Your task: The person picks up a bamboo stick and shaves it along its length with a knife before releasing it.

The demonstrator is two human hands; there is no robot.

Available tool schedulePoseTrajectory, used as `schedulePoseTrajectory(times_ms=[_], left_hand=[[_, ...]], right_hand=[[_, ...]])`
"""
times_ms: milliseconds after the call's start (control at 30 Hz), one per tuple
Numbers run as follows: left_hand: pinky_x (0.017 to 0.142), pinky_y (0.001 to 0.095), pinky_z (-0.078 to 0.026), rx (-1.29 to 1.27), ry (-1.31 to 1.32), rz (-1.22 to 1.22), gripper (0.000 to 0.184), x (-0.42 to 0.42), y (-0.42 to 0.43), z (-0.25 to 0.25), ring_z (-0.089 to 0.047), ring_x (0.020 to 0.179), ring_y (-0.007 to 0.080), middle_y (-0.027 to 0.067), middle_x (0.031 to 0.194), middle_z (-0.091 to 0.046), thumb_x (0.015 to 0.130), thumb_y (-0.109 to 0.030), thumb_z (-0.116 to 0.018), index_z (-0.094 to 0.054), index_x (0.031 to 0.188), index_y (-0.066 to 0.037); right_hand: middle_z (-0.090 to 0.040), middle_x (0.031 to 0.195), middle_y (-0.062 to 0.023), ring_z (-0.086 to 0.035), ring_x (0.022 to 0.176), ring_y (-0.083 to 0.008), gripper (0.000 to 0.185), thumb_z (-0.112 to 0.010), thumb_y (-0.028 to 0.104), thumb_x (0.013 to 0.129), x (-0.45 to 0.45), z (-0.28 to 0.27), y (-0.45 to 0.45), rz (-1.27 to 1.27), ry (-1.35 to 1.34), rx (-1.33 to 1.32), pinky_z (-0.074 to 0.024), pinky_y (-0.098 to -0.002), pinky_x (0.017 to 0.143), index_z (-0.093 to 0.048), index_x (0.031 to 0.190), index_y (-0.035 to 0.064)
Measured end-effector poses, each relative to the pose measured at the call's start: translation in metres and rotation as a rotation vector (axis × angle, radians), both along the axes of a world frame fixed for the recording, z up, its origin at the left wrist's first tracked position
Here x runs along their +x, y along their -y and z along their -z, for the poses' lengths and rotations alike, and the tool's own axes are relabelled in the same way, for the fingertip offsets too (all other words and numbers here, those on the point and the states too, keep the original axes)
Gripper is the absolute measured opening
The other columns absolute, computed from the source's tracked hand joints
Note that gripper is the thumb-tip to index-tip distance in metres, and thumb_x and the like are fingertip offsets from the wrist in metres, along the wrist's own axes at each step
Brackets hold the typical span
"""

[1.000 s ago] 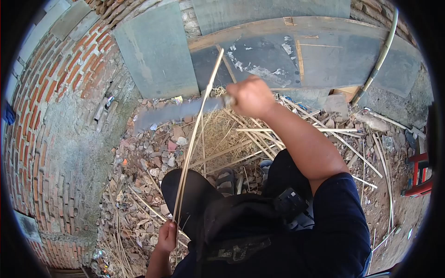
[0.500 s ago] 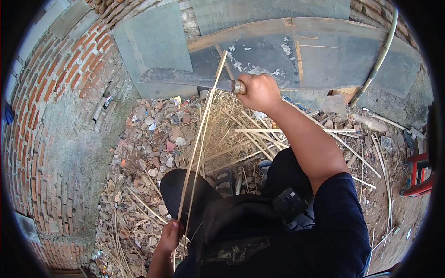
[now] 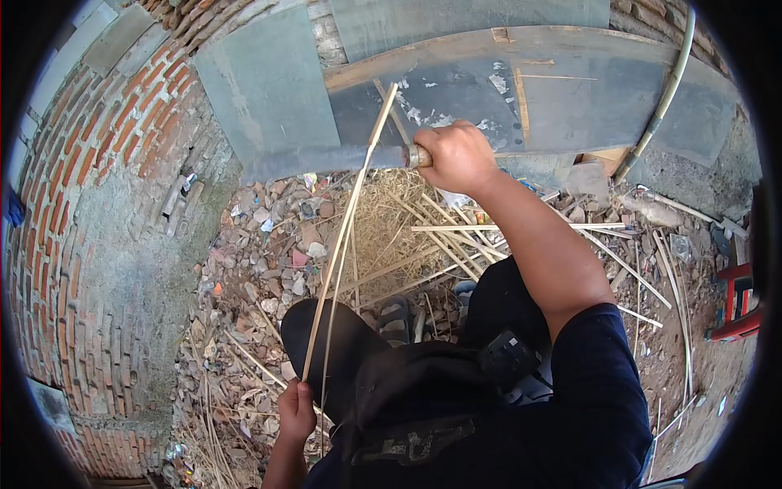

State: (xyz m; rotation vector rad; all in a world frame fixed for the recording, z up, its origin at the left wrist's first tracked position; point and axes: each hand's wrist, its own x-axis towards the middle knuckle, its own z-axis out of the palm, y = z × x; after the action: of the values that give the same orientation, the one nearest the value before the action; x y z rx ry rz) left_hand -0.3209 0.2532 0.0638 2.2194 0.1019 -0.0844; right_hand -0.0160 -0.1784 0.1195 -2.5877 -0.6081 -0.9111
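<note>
My right hand is wrapped round the short wooden handle of a machete, its blade pointing left and blurred by motion. The blade crosses a long, pale bamboo strip near its upper end. Below the blade the strip parts into two lengths, the thinner one hanging on the right. My left hand is closed round the strip's lower part, beside my left knee. Whether the thinner length also passes through my fingers cannot be told.
Several cut bamboo strips lie crossed on the rubble beyond my knees, beside a heap of pale shavings. A brick wall rises on the left, grey boards stand ahead. Something red stands at the far right.
The machete's blade has dropped at its tip and sits slightly lower along the strip. The strip has shifted a little left, and my left hand has moved slightly up and left.
</note>
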Motion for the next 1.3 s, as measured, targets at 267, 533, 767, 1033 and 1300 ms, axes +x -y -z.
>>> schedulePoseTrajectory(times_ms=[267, 533, 767, 1033, 1300], left_hand=[[0.053, 0.0279, -0.033, 0.035, 0.031, -0.014, 0.046, 0.003, -0.018, 0.012, -0.039, 0.061, 0.0051, -0.0037, 0.065, -0.045, 0.111, -0.039, -0.041, -0.051, 0.081, -0.005], [0.050, 0.0363, -0.036, 0.189, 0.054, -0.002, 0.049, -0.011, -0.043, 0.023, -0.045, 0.053, 0.0148, 0.0095, 0.056, -0.047, 0.108, -0.039, -0.046, -0.050, 0.076, -0.002], [0.053, 0.0343, -0.038, 0.085, 0.003, 0.010, 0.049, -0.014, -0.036, 0.023, -0.046, 0.057, 0.0139, 0.0078, 0.059, -0.050, 0.108, -0.038, -0.044, -0.052, 0.078, -0.001], [0.054, 0.0304, -0.032, 0.141, 0.028, 0.016, 0.049, -0.007, -0.017, 0.009, -0.037, 0.063, 0.0071, -0.0032, 0.063, -0.040, 0.110, -0.042, -0.041, -0.047, 0.078, -0.005], [0.051, 0.0356, -0.036, 0.191, 0.099, 0.044, 0.047, 0.000, -0.030, 0.016, -0.045, 0.056, 0.0134, 0.0070, 0.059, -0.050, 0.108, -0.037, -0.045, -0.047, 0.077, -0.002]], right_hand=[[-0.068, 0.071, -0.0061, -0.070, 0.072, -0.0270, 0.014, -0.072, 0.021, 0.075, -0.018, -0.006, -0.036, -0.231, -0.006, -0.285, -0.0514, -0.0421, 0.081, -0.065, 0.084, 0.0133], [-0.071, 0.077, -0.0144, -0.071, 0.075, -0.0344, 0.019, -0.070, 0.024, 0.077, 0.003, 0.006, 0.002, 0.131, -0.145, 0.063, -0.0556, -0.0474, 0.077, -0.067, 0.090, 0.0107], [-0.072, 0.079, -0.0141, -0.071, 0.078, -0.0367, 0.022, -0.070, 0.027, 0.076, -0.001, 0.007, -0.003, -0.002, -0.277, 0.226, -0.0566, -0.0487, 0.076, -0.068, 0.092, 0.0108], [-0.071, 0.075, -0.0109, -0.071, 0.073, -0.0308, 0.015, -0.070, 0.024, 0.078, -0.004, 0.000, -0.011, 0.009, -0.093, -0.084, -0.0549, -0.0451, 0.075, -0.068, 0.087, 0.0125], [-0.065, 0.064, -0.0052, -0.067, 0.059, -0.0241, 0.009, -0.071, 0.016, 0.075, -0.019, -0.002, -0.041, -0.243, 0.080, -0.207, -0.0552, -0.0406, 0.068, -0.065, 0.081, 0.0143]])
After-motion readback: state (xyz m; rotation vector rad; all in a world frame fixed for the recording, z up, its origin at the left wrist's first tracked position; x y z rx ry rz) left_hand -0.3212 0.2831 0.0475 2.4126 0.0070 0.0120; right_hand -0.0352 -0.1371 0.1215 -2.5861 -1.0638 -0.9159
